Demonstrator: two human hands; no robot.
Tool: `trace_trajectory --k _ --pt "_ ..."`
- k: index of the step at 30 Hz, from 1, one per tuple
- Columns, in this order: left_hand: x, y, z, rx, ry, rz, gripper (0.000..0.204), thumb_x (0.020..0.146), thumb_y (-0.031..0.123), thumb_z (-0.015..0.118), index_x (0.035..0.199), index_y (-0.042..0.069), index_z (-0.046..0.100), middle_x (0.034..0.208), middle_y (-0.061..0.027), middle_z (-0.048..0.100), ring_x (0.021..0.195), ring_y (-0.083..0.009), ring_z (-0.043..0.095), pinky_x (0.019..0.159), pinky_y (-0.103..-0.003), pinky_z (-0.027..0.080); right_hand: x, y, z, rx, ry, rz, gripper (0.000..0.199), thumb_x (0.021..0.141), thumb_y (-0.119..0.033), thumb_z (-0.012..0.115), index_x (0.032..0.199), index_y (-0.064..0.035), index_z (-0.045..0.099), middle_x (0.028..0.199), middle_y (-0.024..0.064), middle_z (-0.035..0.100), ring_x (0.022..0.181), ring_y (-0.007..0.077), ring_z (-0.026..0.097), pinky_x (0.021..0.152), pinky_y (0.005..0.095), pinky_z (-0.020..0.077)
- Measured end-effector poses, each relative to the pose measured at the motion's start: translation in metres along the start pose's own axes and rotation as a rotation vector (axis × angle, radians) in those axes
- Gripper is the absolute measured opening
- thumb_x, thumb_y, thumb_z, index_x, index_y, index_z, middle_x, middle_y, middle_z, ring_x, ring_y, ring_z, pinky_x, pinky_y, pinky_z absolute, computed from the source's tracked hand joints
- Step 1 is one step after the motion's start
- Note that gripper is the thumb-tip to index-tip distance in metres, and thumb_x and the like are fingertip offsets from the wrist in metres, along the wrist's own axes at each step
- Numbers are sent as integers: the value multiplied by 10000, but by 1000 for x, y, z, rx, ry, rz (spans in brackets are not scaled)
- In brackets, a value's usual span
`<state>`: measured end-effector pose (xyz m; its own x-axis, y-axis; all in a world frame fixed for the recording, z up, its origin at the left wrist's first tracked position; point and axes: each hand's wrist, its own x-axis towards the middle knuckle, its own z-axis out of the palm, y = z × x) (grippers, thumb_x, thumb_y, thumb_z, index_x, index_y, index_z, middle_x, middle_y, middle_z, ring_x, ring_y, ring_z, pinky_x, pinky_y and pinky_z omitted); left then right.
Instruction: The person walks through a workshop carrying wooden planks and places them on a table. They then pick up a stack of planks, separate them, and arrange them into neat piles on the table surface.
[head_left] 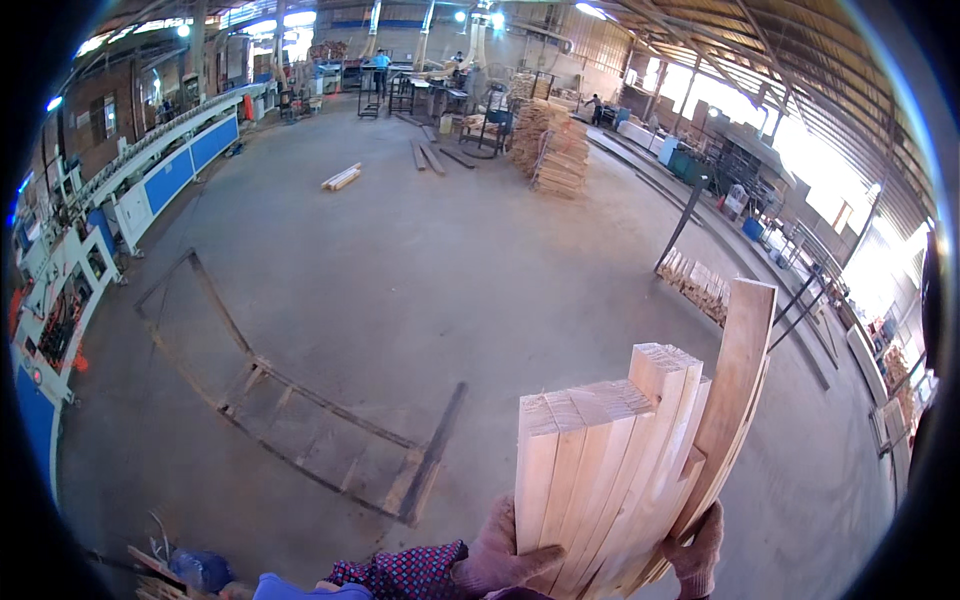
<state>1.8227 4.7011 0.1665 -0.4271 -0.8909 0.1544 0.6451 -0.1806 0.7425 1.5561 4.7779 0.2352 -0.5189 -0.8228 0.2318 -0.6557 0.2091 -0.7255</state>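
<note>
Between my two gloved hands stands a bundle of pale wooden boards [590, 450] at the lower right, their sawn ends facing up and away from me. The boards differ in length. A longer, slightly browner board [738, 370] rises above the others on the right side. My left hand [497, 552] is closed against the bundle's left side, its thumb lying across the near face. On the other side, my right hand [699, 552] grips the right edge low down. The lower ends of the boards run out of the picture.
A low dark metal frame [330, 402] lies on the floor to the left. Short timber is stacked in a rack [696, 282] beyond my bundle. Farther off are a tall timber pile [552, 150], loose boards [342, 178] and a long blue-and-white machine [170, 180]. People work at the back.
</note>
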Motion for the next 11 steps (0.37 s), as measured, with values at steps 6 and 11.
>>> trace_trajectory --k 6,11 --pt "134 -14 3 70 98 86 719 798 13 729 1369 22 292 1357 -120 451 1281 -195 425 1071 -397 353 155 46 36 -15 -82 -124 827 541 -181 833 1247 0 444 1089 120 591 965 224 598 817 349 502" --pt "217 -11 -28 207 224 165 765 789 70 763 1388 -6 293 1448 -180 368 1301 -197 406 1092 -387 326 277 47 100 17 -309 -161 840 601 -191 799 1327 -14 415 1141 168 588 1006 289 608 886 398 505"
